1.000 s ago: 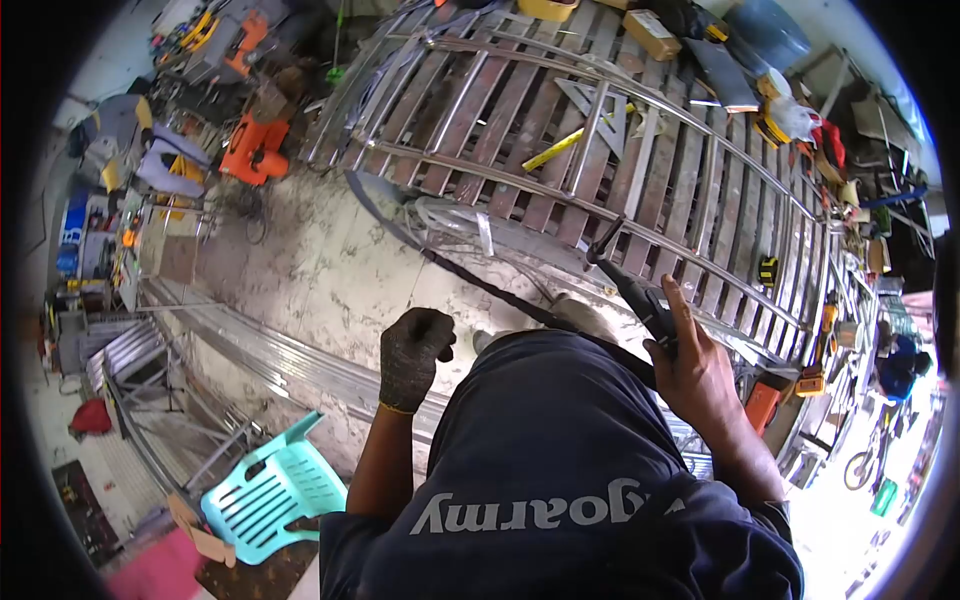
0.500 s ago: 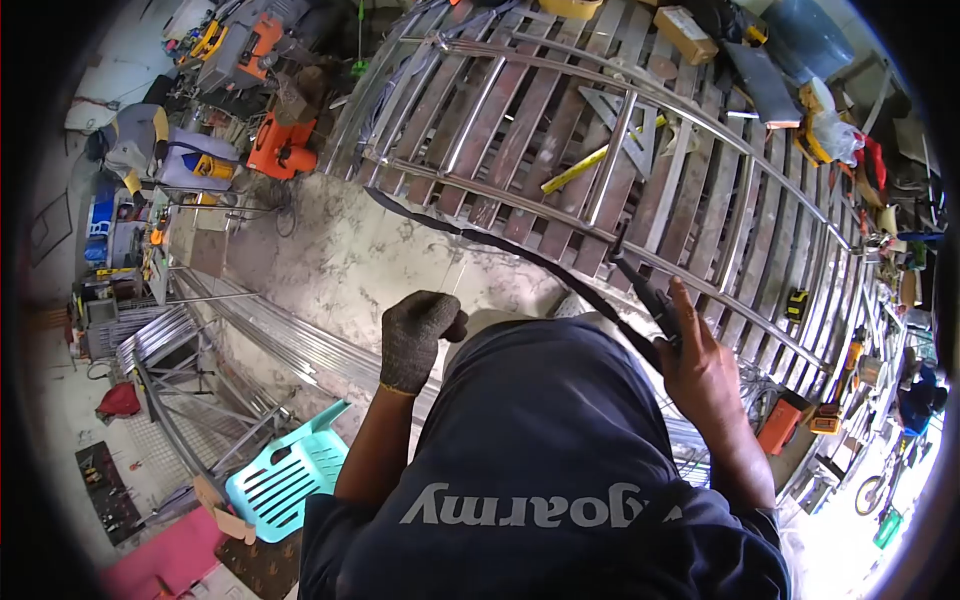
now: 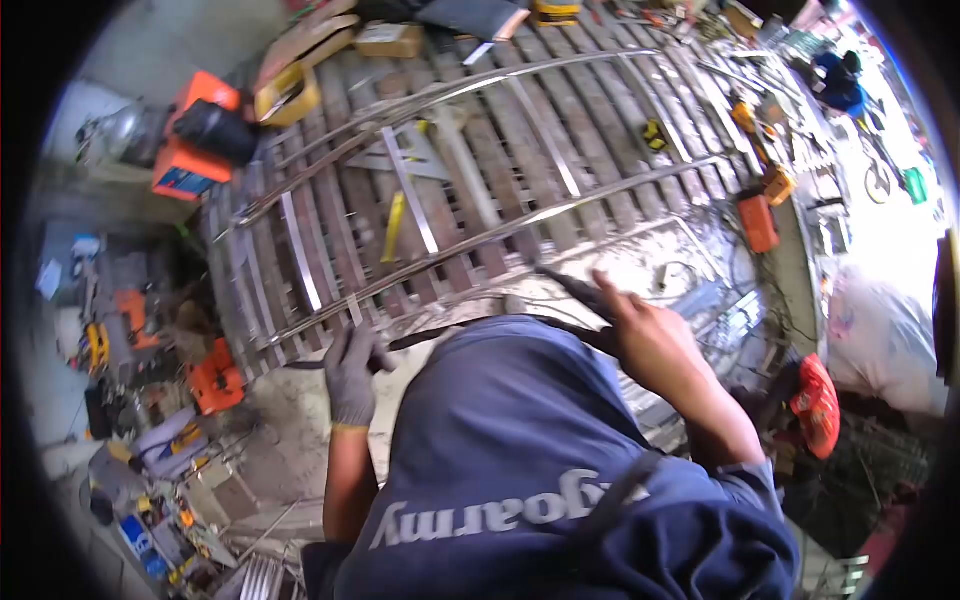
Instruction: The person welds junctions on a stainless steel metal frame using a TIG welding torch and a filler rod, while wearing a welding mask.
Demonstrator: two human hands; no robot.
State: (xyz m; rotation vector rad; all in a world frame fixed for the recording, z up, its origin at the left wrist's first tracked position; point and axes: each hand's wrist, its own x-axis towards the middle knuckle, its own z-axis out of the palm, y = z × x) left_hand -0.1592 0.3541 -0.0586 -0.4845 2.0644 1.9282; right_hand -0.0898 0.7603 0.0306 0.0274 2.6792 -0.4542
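My right hand (image 3: 650,340) is bare and wrapped round a black welding electrode holder (image 3: 572,287), its nose pointing up and left toward the near rail of a metal frame (image 3: 560,208). From the grip a thick black cable (image 3: 435,333) runs left across my lap. My left hand (image 3: 352,375), in a dark grey glove, is closed on this cable, which shows on both sides of the fingers. The frame has curved long rails and shiny cross bars, and it lies over a slatted table (image 3: 470,185).
On the slats lie a yellow strip (image 3: 394,228), a triangular set square (image 3: 405,160) and a tape measure (image 3: 654,136). An orange case (image 3: 195,140) stands at the far left. Another orange box (image 3: 757,222) is at the right. A person (image 3: 843,85) is in the bright background.
My view has swung to the right. The gloved left hand has moved from beside my lap up to the cable. The right hand still grips the electrode holder.
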